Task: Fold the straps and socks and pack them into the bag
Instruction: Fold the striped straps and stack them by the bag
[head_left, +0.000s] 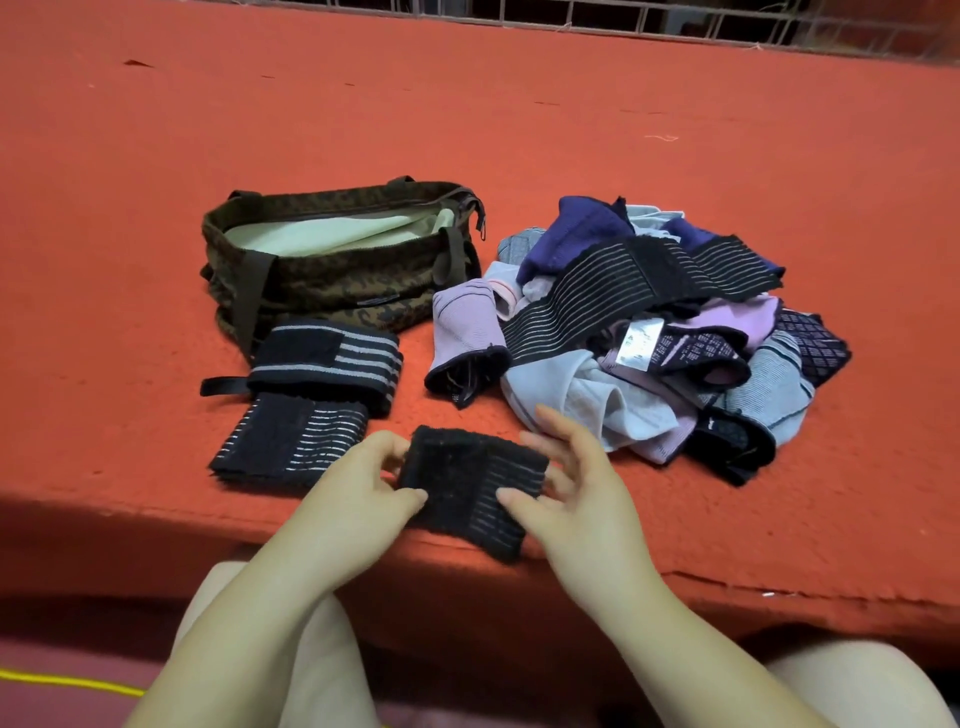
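Observation:
A folded black strap (467, 488) with thin grey stripes rests near the front edge of the red surface, held between both hands. My left hand (358, 499) pinches its left side; my right hand (566, 483) grips its right side with fingers spread. Two folded black straps lie to the left: one (293, 439) flat, one (332, 361) with wider grey stripes behind it. The open camouflage bag (343, 275) with a pale lining stands behind them. To the right is a heap of socks (675, 374) in lilac, grey, navy and black, with a long unfolded black strap (623, 286) draped across it.
The red carpeted platform (519, 130) stretches far back to a white wire fence (675, 21). Its front edge (727, 582) drops off just beyond the held strap. My bare knees show below, and a yellow cord (67, 680) lies on the floor at the lower left.

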